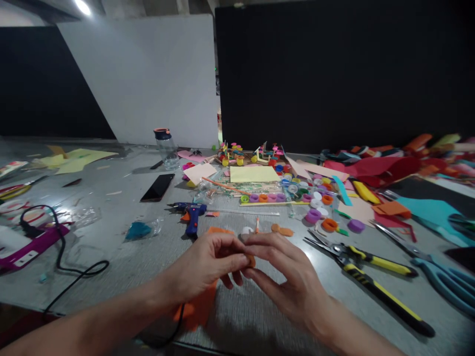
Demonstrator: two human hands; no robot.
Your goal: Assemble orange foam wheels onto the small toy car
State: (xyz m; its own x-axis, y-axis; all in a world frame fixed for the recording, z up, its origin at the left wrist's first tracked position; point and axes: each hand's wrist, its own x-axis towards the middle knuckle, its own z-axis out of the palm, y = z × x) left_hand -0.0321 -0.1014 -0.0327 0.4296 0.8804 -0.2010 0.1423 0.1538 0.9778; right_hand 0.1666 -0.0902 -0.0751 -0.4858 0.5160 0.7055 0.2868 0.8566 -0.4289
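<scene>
**Craft table, both hands on one small orange piece**

Grey table (111, 232) under a white panel and a black backdrop, littered with craft stock. Far left: black cable (63, 257), purple strip. Next, a phone (158, 187) lying flat and a clear jar (166, 147) upright behind it. Blue glue gun (193, 215) rests on its side just beyond the hands, within easy reach. Left hand (204, 264) curled, fingertips pinched on a small orange piece (251, 260); right hand (285, 274) meets it from the other side, fingers half open, tips closed on the same piece, held just above the table. Orange sheet (198, 306) lies beneath the left wrist. Right: bottle caps (315, 202) clustered, yellow-handled pliers (371, 277), teal scissors (449, 282).
</scene>
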